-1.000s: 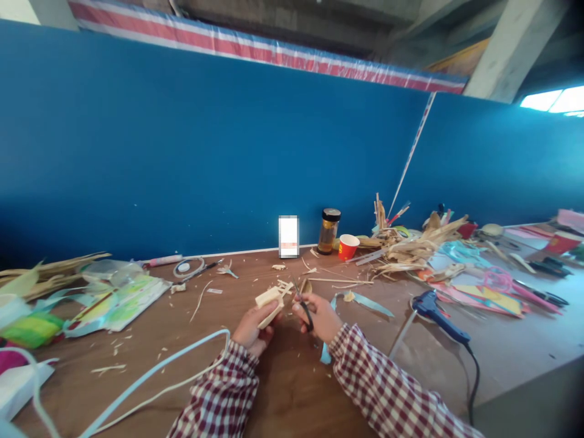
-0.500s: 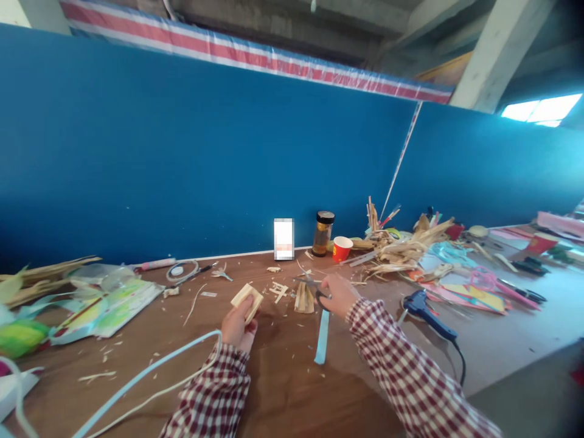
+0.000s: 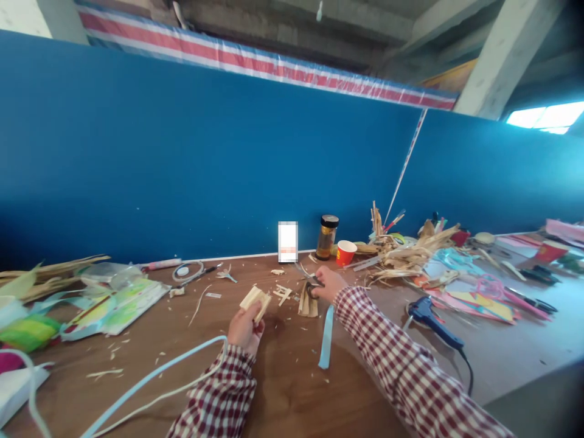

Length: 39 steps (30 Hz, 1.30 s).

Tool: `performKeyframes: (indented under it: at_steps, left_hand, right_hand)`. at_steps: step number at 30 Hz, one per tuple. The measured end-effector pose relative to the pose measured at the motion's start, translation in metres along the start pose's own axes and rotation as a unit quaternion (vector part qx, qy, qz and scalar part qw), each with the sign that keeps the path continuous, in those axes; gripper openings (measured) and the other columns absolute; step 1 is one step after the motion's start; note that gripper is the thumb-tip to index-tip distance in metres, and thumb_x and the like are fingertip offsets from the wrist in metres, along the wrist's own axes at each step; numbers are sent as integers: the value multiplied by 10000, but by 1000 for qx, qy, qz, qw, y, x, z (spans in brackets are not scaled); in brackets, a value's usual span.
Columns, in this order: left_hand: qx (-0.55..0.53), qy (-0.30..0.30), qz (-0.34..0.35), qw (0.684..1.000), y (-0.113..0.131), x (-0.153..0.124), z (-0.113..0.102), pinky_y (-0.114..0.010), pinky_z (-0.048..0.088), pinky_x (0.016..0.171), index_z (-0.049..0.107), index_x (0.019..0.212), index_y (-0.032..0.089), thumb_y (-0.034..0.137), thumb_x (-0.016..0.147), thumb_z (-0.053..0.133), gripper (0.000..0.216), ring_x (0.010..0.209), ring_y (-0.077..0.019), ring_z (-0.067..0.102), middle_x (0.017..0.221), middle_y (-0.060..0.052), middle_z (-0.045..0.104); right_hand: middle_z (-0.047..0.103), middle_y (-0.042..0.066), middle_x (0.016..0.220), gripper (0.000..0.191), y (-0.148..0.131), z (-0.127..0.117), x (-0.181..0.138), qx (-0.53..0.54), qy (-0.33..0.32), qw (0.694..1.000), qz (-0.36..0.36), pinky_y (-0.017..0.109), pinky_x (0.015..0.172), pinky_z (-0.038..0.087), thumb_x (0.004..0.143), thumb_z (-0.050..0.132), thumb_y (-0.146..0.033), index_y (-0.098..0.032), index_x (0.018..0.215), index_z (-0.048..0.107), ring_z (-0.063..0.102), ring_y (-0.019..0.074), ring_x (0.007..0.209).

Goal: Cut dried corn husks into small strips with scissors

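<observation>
My left hand [image 3: 245,325] is closed around a small flat pale piece of straw or husk [image 3: 252,298], thumb on top. Dark-handled scissors [image 3: 314,286] are in my right hand [image 3: 329,285], their metal blades pointing away and to the left. Just below the scissors lies a fan-shaped bit of husk [image 3: 308,307] on the brown table. A light blue strip [image 3: 325,340] lies near my right wrist. Between the hands are several small pale scraps [image 3: 283,295].
A lidded jar [image 3: 327,238] and a red paper cup [image 3: 347,253] stand at the back near the blue partition [image 3: 205,152]. To the right lie a blue glue gun [image 3: 435,322] and a heap of dry husks [image 3: 410,255]. A pale cord [image 3: 155,371] loops at front left.
My right hand with the scissors has shifted slightly up relative to the table, nearer the partition. My left hand still holds the pale piece. The view has shifted a little.
</observation>
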State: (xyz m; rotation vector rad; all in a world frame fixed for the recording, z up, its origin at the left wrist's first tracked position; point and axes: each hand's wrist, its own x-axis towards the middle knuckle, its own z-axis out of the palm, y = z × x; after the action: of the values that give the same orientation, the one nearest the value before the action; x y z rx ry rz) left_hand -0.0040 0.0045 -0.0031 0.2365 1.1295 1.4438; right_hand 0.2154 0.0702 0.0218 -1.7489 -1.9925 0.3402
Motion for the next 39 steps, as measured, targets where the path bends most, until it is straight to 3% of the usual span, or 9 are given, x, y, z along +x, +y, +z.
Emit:
performKeyframes:
  at_steps: [3,10,13,16,18,20,23,31,39]
  left_hand:
    - [13,-10,7,1000,-1,1,0,-115,377,350,576,714,138,95,718,606,53,404,-44,500,527,23,536]
    - [32,-51,26,998,-5,-1,1,-129,365,326,622,787,126,79,661,659,139,364,-45,472,515,23,563]
    - [43,-56,31,997,-7,-1,1,-129,343,324,627,807,123,116,631,697,190,357,-40,458,507,29,567]
    - [59,-55,54,995,-12,-1,2,-138,309,315,637,797,109,186,574,745,259,341,-40,440,475,33,562]
    - [65,-67,72,993,-19,0,3,-156,327,330,646,813,101,223,528,767,333,364,-60,476,514,10,603]
    - [63,-91,88,990,-26,1,3,-187,403,400,652,836,99,234,488,782,395,456,-107,558,599,-27,653]
    - [58,-113,102,987,-33,4,2,-244,479,536,651,829,107,243,481,784,397,585,-159,617,667,-54,677]
    - [125,-69,185,972,-22,11,-7,-204,450,474,654,805,112,323,530,760,363,509,-109,566,624,-18,656]
    - [44,-56,138,988,-25,11,-2,-263,477,527,637,744,107,330,532,753,329,556,-158,604,622,-52,658]
  right_hand:
    - [653,73,819,227,1,5,8,-10,7,1000,20,291,674,419,676,634,-157,-162,899,592,602,201,768]
    - [649,119,826,105,1,5,15,9,19,1000,16,369,783,408,692,576,-70,-148,662,639,583,266,876]
    - [643,113,873,84,-8,6,5,53,26,998,-3,361,825,411,751,559,-161,-155,721,637,565,247,930]
    - [648,68,865,250,-30,16,-18,123,2,992,-19,298,684,487,852,429,-362,-183,929,586,607,172,790]
    - [641,59,884,343,-48,29,-36,260,-79,962,-12,256,502,491,870,341,-456,-199,1005,523,613,152,683]
    - [623,62,900,371,-62,44,-53,386,-150,910,-3,240,438,479,794,475,-497,-221,1042,481,606,163,678]
    - [606,39,806,385,-69,62,-65,442,-135,887,13,248,468,487,698,621,-441,-214,993,524,570,149,625]
    - [550,-19,582,258,-53,70,-61,460,-176,870,6,213,431,432,715,598,-395,-159,820,594,471,78,442]
    - [570,-13,589,269,-54,74,-63,471,-199,858,59,199,421,444,703,591,-391,-140,795,570,504,83,460]
